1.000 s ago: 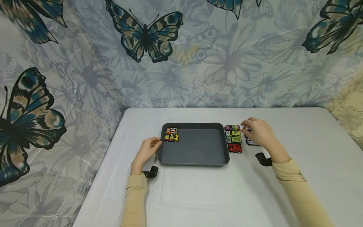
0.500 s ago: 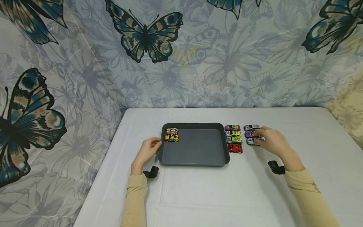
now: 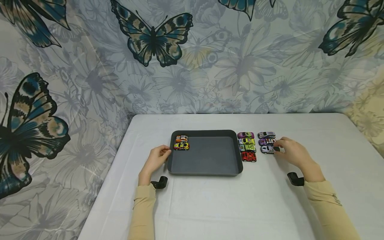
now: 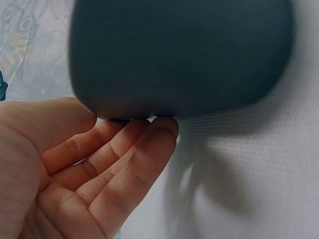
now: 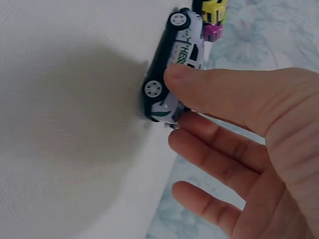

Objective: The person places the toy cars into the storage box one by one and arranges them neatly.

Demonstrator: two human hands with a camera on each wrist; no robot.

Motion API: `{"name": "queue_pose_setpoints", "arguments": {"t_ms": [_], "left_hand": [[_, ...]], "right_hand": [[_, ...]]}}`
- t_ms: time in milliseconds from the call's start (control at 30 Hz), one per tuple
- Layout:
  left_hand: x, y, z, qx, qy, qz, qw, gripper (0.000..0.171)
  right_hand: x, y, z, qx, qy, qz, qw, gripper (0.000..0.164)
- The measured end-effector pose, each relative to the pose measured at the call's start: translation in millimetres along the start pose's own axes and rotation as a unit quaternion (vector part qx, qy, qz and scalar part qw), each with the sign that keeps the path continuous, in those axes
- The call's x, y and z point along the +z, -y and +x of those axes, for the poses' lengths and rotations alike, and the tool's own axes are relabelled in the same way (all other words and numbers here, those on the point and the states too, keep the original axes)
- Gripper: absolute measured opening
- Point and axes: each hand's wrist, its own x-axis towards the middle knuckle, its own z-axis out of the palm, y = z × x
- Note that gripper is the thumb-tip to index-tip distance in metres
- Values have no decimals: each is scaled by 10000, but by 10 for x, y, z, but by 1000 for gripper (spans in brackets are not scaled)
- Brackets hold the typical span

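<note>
In the head view my left hand (image 3: 157, 159) is at the left side of a dark grey tray (image 3: 207, 169). The left wrist view shows its relaxed fingertips touching the tray's outer edge. My right hand (image 3: 292, 154) is to the right of the tray, pinching the right end of a silver toy car (image 3: 266, 150). Green lettering and white wheels show on this car in the right wrist view, where my thumb (image 5: 209, 87) lies against its side. A purple toy car (image 3: 265, 142) and another silver toy car (image 3: 266, 134) line up behind it.
Inside the tray's left end are an orange toy car (image 3: 181, 138) and a yellow-and-red toy car (image 3: 181, 146). A column of several toy cars, with a red one (image 3: 248, 156) nearest, stands beside the tray's right wall. White cloth (image 3: 210, 206) covers the table; butterfly-patterned fabric hangs behind.
My right hand has moved from the far silver car toward me and to the right, down to the nearest silver car. My left hand and the tray have stayed put.
</note>
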Motion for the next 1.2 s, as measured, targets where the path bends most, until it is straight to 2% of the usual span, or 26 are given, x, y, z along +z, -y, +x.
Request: {"name": "queue_pose_setpoints", "arguments": {"t_ms": [233, 700, 1200], "left_hand": [[1, 2, -5, -46, 20, -65, 10000, 23], [8, 4, 4, -24, 35, -111, 9999, 23], [8, 20, 10, -50, 63, -89, 9999, 23]], "right_hand": [[46, -25, 30, 185, 184, 81, 9996, 27], [72, -45, 20, 42, 45, 302, 9995, 24], [22, 16, 4, -53, -164, 218, 9996, 23]]}}
